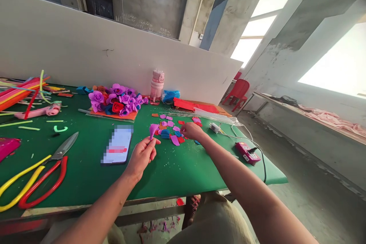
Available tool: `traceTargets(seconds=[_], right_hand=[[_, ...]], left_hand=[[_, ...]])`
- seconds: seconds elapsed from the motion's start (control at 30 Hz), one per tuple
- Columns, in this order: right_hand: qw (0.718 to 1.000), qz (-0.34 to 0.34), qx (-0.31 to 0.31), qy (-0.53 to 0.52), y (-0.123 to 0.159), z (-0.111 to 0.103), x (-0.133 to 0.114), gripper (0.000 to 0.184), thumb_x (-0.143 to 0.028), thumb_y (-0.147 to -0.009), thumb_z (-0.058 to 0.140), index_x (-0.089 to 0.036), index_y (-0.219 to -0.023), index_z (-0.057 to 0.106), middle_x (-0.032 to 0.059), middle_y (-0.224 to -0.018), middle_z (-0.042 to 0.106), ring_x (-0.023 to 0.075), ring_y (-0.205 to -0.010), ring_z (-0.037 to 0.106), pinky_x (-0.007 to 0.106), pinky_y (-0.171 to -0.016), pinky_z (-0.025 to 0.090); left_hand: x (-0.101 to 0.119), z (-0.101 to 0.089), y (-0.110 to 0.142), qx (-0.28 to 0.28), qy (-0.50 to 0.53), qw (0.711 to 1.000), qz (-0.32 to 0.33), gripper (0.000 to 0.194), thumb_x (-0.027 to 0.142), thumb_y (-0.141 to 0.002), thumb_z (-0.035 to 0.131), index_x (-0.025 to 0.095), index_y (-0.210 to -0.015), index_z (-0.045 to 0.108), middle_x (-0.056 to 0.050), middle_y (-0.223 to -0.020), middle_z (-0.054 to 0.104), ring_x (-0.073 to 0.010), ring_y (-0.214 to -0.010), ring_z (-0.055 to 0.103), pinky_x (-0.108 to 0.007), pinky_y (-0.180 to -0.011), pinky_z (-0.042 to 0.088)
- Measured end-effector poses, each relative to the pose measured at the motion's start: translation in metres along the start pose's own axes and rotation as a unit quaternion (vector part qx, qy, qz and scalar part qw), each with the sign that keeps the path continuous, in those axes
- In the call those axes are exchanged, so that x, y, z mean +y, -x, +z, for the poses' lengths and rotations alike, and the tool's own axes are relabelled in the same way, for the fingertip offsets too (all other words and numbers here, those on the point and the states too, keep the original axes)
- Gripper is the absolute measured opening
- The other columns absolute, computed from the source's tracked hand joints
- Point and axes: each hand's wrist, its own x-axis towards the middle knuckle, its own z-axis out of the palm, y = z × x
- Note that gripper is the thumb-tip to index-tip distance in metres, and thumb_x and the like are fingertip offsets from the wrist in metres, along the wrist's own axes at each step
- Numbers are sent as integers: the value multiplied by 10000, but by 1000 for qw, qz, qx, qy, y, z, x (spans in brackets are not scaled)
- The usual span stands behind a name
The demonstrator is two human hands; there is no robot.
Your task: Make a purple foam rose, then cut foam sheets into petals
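Observation:
My left hand (144, 154) is closed, pinching the base of a small purple paper flower (153, 129) that points upward. My right hand (192, 131) reaches over the right side of a scatter of cut paper petals, its fingers curled together. Whether a petal is between those fingertips I cannot make out. Around them lie a purple petal (175, 140), a blue petal (165, 134) and several red, pink and orange ones. A heap of finished paper roses (124, 99), mostly purple with some red and blue, rests on an orange sheet at the back.
A phone (118, 146) lies left of my left hand, with large scissors (60, 156) farther left. A pink bottle (157, 87) stands by the white partition (114, 45). At right are a white charger (215, 127), a power strip (247, 153) and cables. Red sheets (196, 105) lie behind the petals.

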Motion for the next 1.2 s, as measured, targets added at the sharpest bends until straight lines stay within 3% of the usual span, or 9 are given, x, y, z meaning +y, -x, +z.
traceTargets(seconds=[0.1, 0.33, 0.6, 0.63, 0.77, 0.83, 0.97, 1.1, 1.2], right_hand=[[999, 35, 25, -11, -6, -7, 2, 248, -185, -806, 542, -210, -989, 708, 72, -997, 714, 206, -888, 638, 225, -595, 404], [996, 31, 52, -72, -20, -7, -14, 183, -146, -775, 565, -170, -865, 723, 82, -879, 716, 201, -822, 632, 228, -569, 370], [964, -107, 82, -228, 20, -11, -54, 200, -338, -846, 554, -185, -846, 683, 3, -754, 687, 131, -700, 607, 206, -584, 398], [951, -123, 82, -273, 28, -9, -59, 220, -362, -853, 541, -185, -877, 670, 5, -774, 688, 131, -712, 614, 209, -601, 419], [755, -184, 34, -629, 55, 6, -82, 304, -403, -695, 725, -188, -892, 638, 32, -891, 679, 170, -812, 637, 268, -709, 477], [701, -165, 50, -692, 62, 14, -93, 329, -391, -630, 782, -200, -851, 633, 17, -861, 660, 158, -761, 620, 269, -692, 477], [675, -107, 106, -722, 69, 24, -107, 292, -382, -603, 803, -208, -767, 634, -14, -693, 619, 131, -594, 546, 257, -576, 439], [660, -110, 139, -730, 73, 29, -109, 240, -384, -621, 788, -221, -724, 644, -10, -683, 620, 144, -602, 546, 268, -576, 440], [675, -130, 160, -708, 77, 29, -106, 189, -376, -672, 753, -228, -742, 657, 3, -753, 631, 153, -638, 561, 281, -609, 458]], left_hand=[[0, 0, 0, 2, -5, 1000, -1, 388, 533, -797, 513, 163, -882, 590, 80, -445, 398, -87, -437, 320, -191, -424, 230], [2, 1, 1, 7, -13, 1000, 0, 370, 516, -805, 510, 164, -875, 600, 78, -443, 402, -91, -434, 332, -194, -430, 241], [-4, 0, -3, 36, -23, 998, 49, 363, 518, -826, 493, 174, -869, 602, 70, -492, 430, -95, -453, 372, -204, -452, 257], [-5, 0, -4, 46, -35, 996, 66, 360, 519, -834, 482, 179, -857, 599, 66, -498, 437, -100, -463, 382, -210, -463, 271], [-6, 1, -4, 71, -85, 986, 126, 336, 493, -864, 450, 199, -729, 539, 53, -536, 437, -120, -510, 405, -228, -506, 309], [-7, 2, -2, 71, -105, 980, 154, 331, 469, -874, 445, 209, -678, 502, 44, -556, 439, -128, -525, 409, -238, -520, 318], [-8, 3, 2, 57, -132, 972, 185, 316, 445, -883, 443, 230, -654, 474, 32, -556, 445, -146, -508, 406, -258, -511, 304], [-4, 4, 7, 48, -149, 969, 192, 281, 414, -896, 430, 238, -683, 482, 29, -561, 456, -157, -509, 424, -264, -516, 304], [0, 4, 10, 35, -157, 965, 205, 283, 389, -901, 421, 235, -672, 487, 17, -581, 476, -177, -579, 496, -265, -564, 354]])
